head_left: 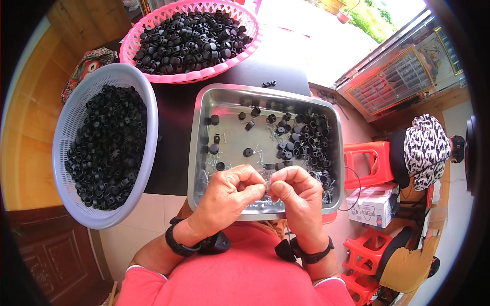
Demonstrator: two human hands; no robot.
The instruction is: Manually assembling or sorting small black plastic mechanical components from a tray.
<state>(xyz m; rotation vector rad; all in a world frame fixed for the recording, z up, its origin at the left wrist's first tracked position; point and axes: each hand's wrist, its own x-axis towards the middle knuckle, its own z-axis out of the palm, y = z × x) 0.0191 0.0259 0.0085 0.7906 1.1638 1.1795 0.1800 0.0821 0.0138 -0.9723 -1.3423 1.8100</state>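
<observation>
Nearest me, both hands are curled almost shut over the near rim of the steel tray (pixel 196 153). My left hand (pixel 229 196) and right hand (pixel 298 196) meet fingertip to fingertip, pinching something small between them; I cannot tell what it is. The shiny rectangular tray holds round black plastic caps (pixel 306 143), heaped at its right side, with thin metal pins among them. Left on the dark surface (pixel 173 132) sits a lavender mesh basket (pixel 71 127) of caps. Farther off stands a pink basket (pixel 194 76), equally full.
</observation>
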